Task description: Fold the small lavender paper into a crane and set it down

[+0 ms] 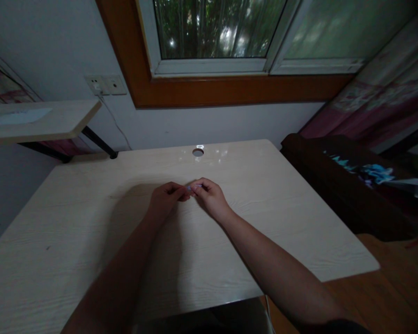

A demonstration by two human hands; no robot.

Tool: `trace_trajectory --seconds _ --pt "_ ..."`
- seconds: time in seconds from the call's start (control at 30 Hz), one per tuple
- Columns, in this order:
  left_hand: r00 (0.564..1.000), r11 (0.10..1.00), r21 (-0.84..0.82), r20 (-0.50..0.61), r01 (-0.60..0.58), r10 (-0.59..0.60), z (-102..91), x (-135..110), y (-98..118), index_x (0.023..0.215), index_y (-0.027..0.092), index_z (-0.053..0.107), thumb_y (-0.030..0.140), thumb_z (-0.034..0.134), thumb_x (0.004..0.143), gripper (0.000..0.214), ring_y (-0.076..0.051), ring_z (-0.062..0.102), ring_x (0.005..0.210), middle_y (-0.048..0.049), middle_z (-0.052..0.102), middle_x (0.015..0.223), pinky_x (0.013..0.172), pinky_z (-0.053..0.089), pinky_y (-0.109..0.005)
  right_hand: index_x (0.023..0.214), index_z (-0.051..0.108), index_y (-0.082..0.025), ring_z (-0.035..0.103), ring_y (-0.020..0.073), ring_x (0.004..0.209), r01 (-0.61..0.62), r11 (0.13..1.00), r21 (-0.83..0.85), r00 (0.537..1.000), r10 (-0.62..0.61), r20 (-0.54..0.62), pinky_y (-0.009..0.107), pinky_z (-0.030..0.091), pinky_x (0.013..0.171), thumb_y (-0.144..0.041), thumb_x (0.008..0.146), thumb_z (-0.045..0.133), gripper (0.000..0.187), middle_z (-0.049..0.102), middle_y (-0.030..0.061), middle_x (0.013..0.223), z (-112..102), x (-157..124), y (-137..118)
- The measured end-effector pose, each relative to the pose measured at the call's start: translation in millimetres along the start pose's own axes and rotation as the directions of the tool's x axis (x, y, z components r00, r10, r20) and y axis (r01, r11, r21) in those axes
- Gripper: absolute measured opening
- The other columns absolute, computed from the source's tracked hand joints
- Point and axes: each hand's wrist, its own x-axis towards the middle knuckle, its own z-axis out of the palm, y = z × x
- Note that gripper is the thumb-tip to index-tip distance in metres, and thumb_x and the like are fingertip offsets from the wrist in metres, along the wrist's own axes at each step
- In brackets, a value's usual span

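Over the middle of the pale wooden desk [251,222], my two hands meet, fingertips almost touching. A tiny whitish-purple thing [189,188] shows between them; most of it is covered by fingers, and its kind is too small to make out. My left hand [166,197] is closed in a pinch at the left end of it. On the other side, my right hand [209,195] pinches it between thumb and curled fingers. Both forearms reach in from the bottom of the view.
A round cable hole [198,152] lies near the desk's back edge. At left, a raised shelf [55,121] on black legs carries a paper sheet [19,117]. A white cord [113,118] hangs from a wall socket [96,85]. Dark brown furniture [320,185] stands beyond the right edge.
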Motion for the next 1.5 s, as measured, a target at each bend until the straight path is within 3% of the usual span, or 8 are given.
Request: trace_trajectory --seconds 0.23,0.47,0.67,0.83,1.03,1.27,1.5 --pt "0.999 0.999 -0.021 0.041 -0.024 0.025 -7.4 4.1 -5.5 0.076 0.014 0.066 0.040 0.077 0.071 0.029 -0.016 0.068 0.064 -0.0044 0.072 0.070 0.069 0.056 -0.029 0.082 0.066 -0.017 0.056 0.0130 0.062 -0.028 0.992 0.122 0.993 0.041 -0.108 0.027 0.045 0.066 -0.039 0.078 0.072 0.023 0.062 -0.0010 0.065 -6.3 6.4 -7.1" --pt "0.988 0.993 -0.056 0.111 -0.100 0.106 -6.4 3.2 -9.6 0.093 0.016 0.063 0.041 0.070 0.079 0.029 -0.016 0.067 0.069 -0.0030 0.071 0.078 0.066 0.056 -0.029 0.081 0.067 -0.016 0.055 0.0131 0.064 -0.031 0.998 0.049 0.999 0.032 -0.023 0.028 0.043 0.065 -0.040 0.080 0.070 0.024 0.062 0.0002 0.067 -5.3 4.7 -6.2" --pt "0.983 0.986 0.112 0.149 -0.120 0.102 -5.9 4.5 -10.6 0.080 0.016 0.068 0.043 0.067 0.080 0.027 -0.015 0.065 0.065 -0.0032 0.070 0.072 0.066 0.053 -0.027 0.085 0.069 -0.017 0.056 0.0136 0.067 0.001 0.999 -0.041 0.999 0.001 0.034 0.027 0.043 0.067 -0.040 0.080 0.070 0.024 0.065 0.0012 0.072 -4.4 3.5 0.6" --pt "0.984 0.986 0.101 0.130 -0.135 0.121 -6.2 4.1 -6.6 0.080 0.016 0.069 0.042 0.065 0.082 0.026 -0.014 0.064 0.067 -0.0032 0.071 0.074 0.067 0.052 -0.026 0.087 0.069 -0.017 0.057 0.0132 0.065 -0.061 0.993 0.104 0.998 0.061 -0.001 0.027 0.045 0.066 -0.040 0.078 0.074 0.025 0.066 0.0010 0.071 -2.9 4.5 -4.5" --pt "0.986 0.990 0.040 0.099 -0.136 0.132 -5.5 2.7 -5.2 0.080 0.016 0.068 0.041 0.067 0.081 0.025 -0.014 0.063 0.067 -0.0029 0.070 0.074 0.067 0.051 -0.026 0.089 0.068 -0.018 0.059 0.0135 0.062 -0.037 0.968 0.248 0.998 0.047 -0.033 0.028 0.046 0.064 -0.044 0.083 0.068 0.028 0.065 0.0010 0.067 -4.0 7.1 -4.4" --pt "0.987 0.990 0.034 0.096 -0.134 0.130 -5.2 3.9 -4.8 0.081 0.016 0.068 0.041 0.065 0.082 0.025 -0.014 0.062 0.068 -0.0033 0.070 0.075 0.068 0.052 -0.027 0.087 0.069 -0.018 0.057 0.0126 0.064 -0.082 0.974 0.212 0.997 0.080 0.021 0.028 0.045 0.065 -0.040 0.076 0.076 0.026 0.067 0.0014 0.072 -1.5 6.3 -1.3" --pt "0.971 0.968 0.164 0.176 -0.188 0.159 -5.5 3.7 -7.1 0.080 0.017 0.069 0.041 0.062 0.084 0.025 -0.014 0.062 0.069 -0.0028 0.069 0.074 0.069 0.050 -0.025 0.082 0.071 -0.016 0.055 0.0130 0.065 -0.083 0.983 0.161 0.996 0.076 0.051 0.029 0.043 0.066 -0.039 0.075 0.076 0.024 0.065 0.0012 0.069 -1.0 5.6 -4.4"
